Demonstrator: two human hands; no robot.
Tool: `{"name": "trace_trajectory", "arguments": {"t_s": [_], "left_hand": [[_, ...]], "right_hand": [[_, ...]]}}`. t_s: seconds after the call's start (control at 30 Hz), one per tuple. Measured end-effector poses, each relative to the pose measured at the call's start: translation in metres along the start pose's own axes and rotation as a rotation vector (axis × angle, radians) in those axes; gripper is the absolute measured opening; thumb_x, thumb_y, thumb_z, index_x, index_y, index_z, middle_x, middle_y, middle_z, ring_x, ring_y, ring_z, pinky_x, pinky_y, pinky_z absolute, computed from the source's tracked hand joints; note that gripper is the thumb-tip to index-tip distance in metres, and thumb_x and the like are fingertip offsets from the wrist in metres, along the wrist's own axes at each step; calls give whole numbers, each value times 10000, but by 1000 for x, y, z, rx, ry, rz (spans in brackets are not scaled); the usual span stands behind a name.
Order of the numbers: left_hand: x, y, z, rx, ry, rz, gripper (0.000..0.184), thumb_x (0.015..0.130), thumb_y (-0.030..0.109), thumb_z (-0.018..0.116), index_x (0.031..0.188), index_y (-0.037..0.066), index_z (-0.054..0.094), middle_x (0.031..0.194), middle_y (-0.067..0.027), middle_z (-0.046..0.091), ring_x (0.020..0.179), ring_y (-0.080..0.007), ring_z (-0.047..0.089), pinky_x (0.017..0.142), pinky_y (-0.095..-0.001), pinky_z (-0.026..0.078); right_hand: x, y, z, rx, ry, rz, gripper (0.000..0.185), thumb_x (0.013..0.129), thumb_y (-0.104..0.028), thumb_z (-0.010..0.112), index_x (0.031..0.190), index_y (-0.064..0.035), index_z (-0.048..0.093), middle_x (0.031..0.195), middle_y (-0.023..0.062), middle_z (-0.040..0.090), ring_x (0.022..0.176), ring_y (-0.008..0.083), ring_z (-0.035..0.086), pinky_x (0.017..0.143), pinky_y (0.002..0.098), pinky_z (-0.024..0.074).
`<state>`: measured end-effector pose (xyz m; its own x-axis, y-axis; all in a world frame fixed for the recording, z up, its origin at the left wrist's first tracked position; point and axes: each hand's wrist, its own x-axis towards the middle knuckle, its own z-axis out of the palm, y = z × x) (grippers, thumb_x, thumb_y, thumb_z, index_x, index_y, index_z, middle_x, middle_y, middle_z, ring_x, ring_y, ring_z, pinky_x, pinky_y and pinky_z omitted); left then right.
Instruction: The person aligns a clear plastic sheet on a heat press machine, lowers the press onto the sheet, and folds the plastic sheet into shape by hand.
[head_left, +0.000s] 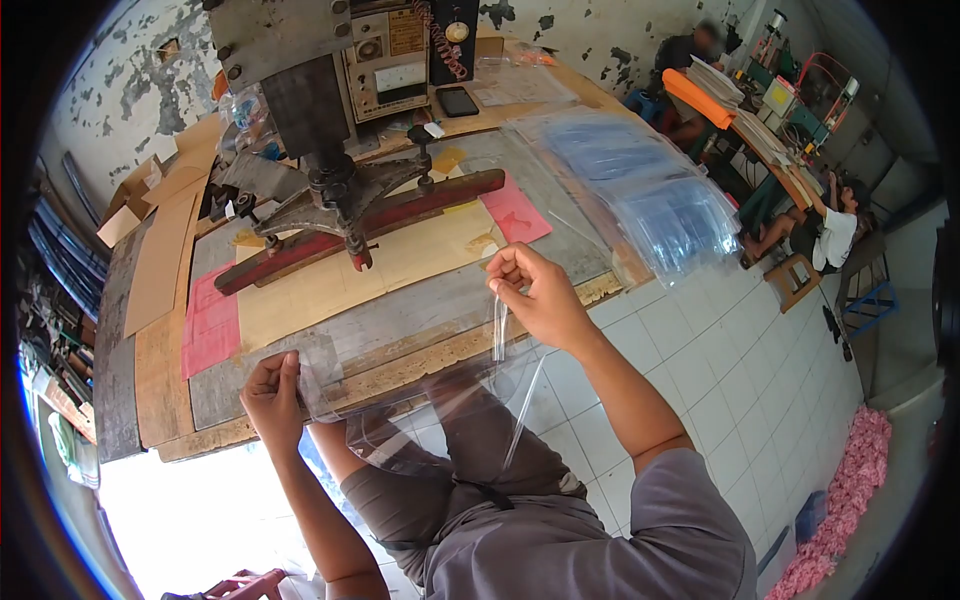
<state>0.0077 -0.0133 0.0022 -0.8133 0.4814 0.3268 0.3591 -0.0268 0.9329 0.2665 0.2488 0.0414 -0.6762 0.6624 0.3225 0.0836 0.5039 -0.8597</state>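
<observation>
A clear plastic sheet (400,432) hangs in a curve between my two hands, over my lap and the front edge of the table. My left hand (272,398) is closed in a pinch on its left end. My right hand (538,298) pinches its right end, where shiny folded edges hang below the fingers. Behind the hands stands a press machine (330,185) with a long red-sided bar (400,222). Under the bar lies a tan sheet (370,275), with a pink sheet (212,318) at its left end and another pink piece (516,210) at its right.
A stack of clear plastic sheets (640,190) lies on the table's right side. A phone (457,101) rests near the machine's control box (388,60). Cardboard (170,240) covers the left side. Two people sit at the far right near other machines. Pink material (840,490) lies along the floor.
</observation>
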Motion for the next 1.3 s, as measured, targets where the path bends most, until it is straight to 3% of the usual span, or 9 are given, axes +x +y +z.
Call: {"name": "trace_trajectory", "arguments": {"t_s": [0.2,0.33,0.47,0.57,0.77,1.17,1.3], "left_hand": [[0,-3,-1,10,7,-5,173,968,122,717,919,-44,714,689,41,620,618,-3,475,546,-186,335],[-2,6,-6,44,-7,-106,188,967,157,723,934,-28,725,741,7,661,686,-33,546,632,-196,407],[0,1,-5,15,7,-70,190,962,154,728,935,-34,724,758,-4,673,709,-40,562,659,-201,423],[0,-3,-3,-21,28,-11,190,963,144,729,958,-46,731,727,12,665,643,-12,517,576,-179,373],[1,-6,-4,-41,26,-13,187,961,143,732,959,-44,732,734,9,671,654,-18,534,590,-176,385],[-1,-1,-1,-28,80,-49,186,971,153,721,947,-31,715,688,43,615,588,2,452,526,-185,309],[-3,1,1,-28,109,-45,184,978,157,712,934,-21,710,666,40,603,539,1,426,481,-195,286]], "right_hand": [[-3,1,1,54,51,-1,158,947,-27,665,1084,1,591,911,59,681,833,130,651,796,284,526],[-4,3,1,145,57,-15,176,951,-18,668,1107,-2,587,935,54,688,866,116,652,818,278,516],[-3,-5,-3,163,50,-21,191,949,-22,679,1113,0,585,949,59,703,889,111,656,832,281,511],[-3,-10,-5,163,49,6,195,949,-26,682,1116,-2,585,947,60,713,890,109,657,840,285,505],[-3,-9,-7,136,44,-2,203,950,-44,689,1127,-4,596,944,51,721,888,110,662,831,280,494],[1,-3,-10,-1,-80,-62,171,941,-67,701,1096,0,672,943,59,719,862,124,658,819,298,527],[1,-2,-9,-113,-136,-124,166,931,-60,688,1084,7,684,975,83,705,886,171,683,809,310,533]]}}
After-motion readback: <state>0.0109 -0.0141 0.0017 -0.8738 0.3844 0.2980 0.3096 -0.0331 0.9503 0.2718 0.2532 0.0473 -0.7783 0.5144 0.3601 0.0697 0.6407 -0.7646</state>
